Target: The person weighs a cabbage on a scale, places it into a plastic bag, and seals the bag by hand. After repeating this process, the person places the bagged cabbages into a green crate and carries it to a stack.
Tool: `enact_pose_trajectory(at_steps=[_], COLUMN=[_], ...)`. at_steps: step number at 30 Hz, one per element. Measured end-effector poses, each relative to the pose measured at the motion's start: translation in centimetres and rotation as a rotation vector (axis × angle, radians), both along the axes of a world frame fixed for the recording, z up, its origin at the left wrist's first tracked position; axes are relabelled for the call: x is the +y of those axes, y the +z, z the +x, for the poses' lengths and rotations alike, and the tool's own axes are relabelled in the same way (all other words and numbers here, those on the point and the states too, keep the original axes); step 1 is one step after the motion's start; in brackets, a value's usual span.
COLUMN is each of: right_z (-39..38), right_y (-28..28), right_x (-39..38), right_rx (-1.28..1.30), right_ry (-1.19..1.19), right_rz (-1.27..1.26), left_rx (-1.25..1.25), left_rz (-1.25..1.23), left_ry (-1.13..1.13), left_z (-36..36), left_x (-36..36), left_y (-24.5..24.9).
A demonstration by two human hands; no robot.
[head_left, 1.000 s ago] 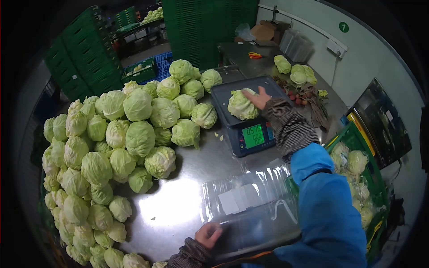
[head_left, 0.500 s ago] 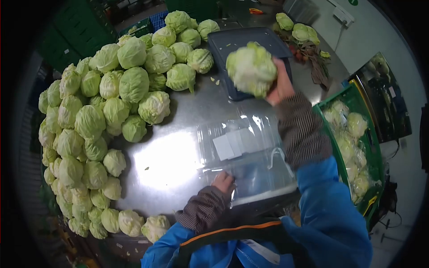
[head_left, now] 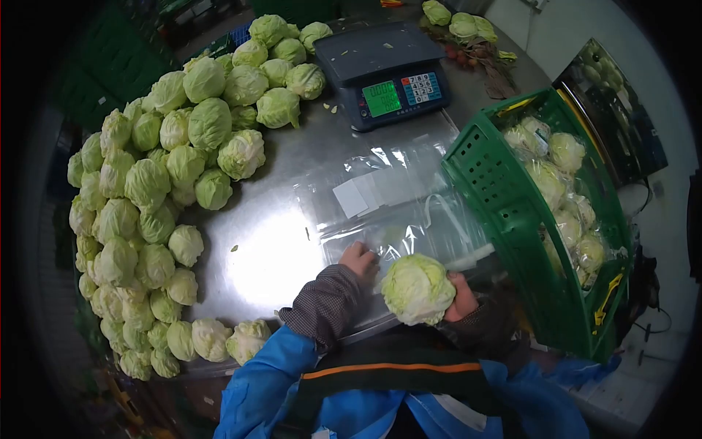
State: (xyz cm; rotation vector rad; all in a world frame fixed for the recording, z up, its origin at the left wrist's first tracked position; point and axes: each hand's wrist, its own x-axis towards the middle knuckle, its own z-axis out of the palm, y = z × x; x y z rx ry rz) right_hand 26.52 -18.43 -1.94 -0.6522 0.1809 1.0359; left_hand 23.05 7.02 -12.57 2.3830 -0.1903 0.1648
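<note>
My right hand (head_left: 462,298) grips a pale green cabbage (head_left: 417,289) from its right side, close to my body at the front of the table. My left hand (head_left: 358,261) is closed at the near left edge of a clear plastic bag (head_left: 431,223), its fingers curled on the film. The bag lies flat in a stack on the metal table, with a white label (head_left: 351,198) showing through. Glare hides part of the film around my left fingertips.
A large pile of cabbages (head_left: 146,183) covers the table's left side. The weighing scale (head_left: 380,55) stands at the back, its green display lit. At right, a green crate (head_left: 490,161) holds several wrapped cabbages. Radishes and loose heads lie at the back right.
My right hand has brought the cabbage from above the scale down toward my body. The scale's keypad and display now show. My left hand stays at the bag's edge.
</note>
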Motion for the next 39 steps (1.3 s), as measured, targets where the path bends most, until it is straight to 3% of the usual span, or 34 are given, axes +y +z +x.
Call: enact_pose_trajectory(at_steps=[5, 7, 8, 11, 15, 17, 18, 19, 21, 22, 25, 26, 29, 32, 35, 39], right_z=[-1.5, -1.1, -0.7, 1.1, 2.3, 2.1, 1.9, 2.2, 3.3, 3.5, 4.5, 4.9, 4.5, 2.6, 0.0, -3.3], right_y=[-0.7, -0.7, -0.9, -3.3, -4.7, -4.1, 1.7, 1.7, 1.8, 3.4, -1.7, -2.3, -1.2, 4.1, 6.9, 6.5], right_x=[-1.0, 0.1, 0.8, 2.2, 3.7, 4.7, 5.6, 5.5, 5.1, 5.3, 5.9, 6.5, 8.4, 8.7, 7.6, 5.1], right_rx=[0.043, -0.048, -0.093, -0.232, -0.578, -0.785, -0.568, -0.765, -1.182, -1.145, -1.396, -1.317, -1.461, -1.414, -1.399, -1.255], right_ry=[0.054, 0.053, 0.053, 0.000, 0.069, 0.197, 0.332, 0.389, 0.485, 0.397, 0.355, 0.450, 0.454, 0.133, 0.145, 0.091], right_rz=[0.012, -0.003, -0.011, -0.098, -0.783, -1.086, -0.993, -1.107, -1.317, -1.326, -1.452, -1.363, -1.288, -1.062, -0.972, -0.741], left_rx=[0.240, 0.374, 0.528, 0.308, 0.207, 0.100, 0.110, 0.121, 0.040, 0.070, 0.110, 0.095, 0.064, 0.020, -0.028, 0.018], left_rz=[-0.235, -0.351, -0.549, -0.703, -0.793, -0.478, -0.462, -0.445, -0.703, -0.757, -0.752, -0.778, -0.914, -1.084, -1.128, -0.869], left_ry=[0.150, 0.295, 0.367, 0.356, 0.368, 0.217, 0.306, 0.393, 0.498, 0.513, 0.587, 0.596, 0.592, 0.523, 0.428, 0.291], left_z=[0.4, 0.4, 0.5, -0.5, -2.5, -3.3, -3.5, -3.6, -3.8, -4.2, -4.3, -4.1, -3.7, -3.0, -2.2, -2.9], left_x=[0.1, -0.6, -1.3, -1.1, -3.9, -5.3, -5.2, -4.9, -1.9, -0.9, 1.3, 1.7, 2.3, 4.1, 5.4, 3.0], left_y=[-0.2, 1.7, 5.2, 6.5, 9.7, 11.0, 10.5, 9.6, 6.5, 7.1, 5.4, 5.6, 6.3, 10.2, 13.9, 17.0])
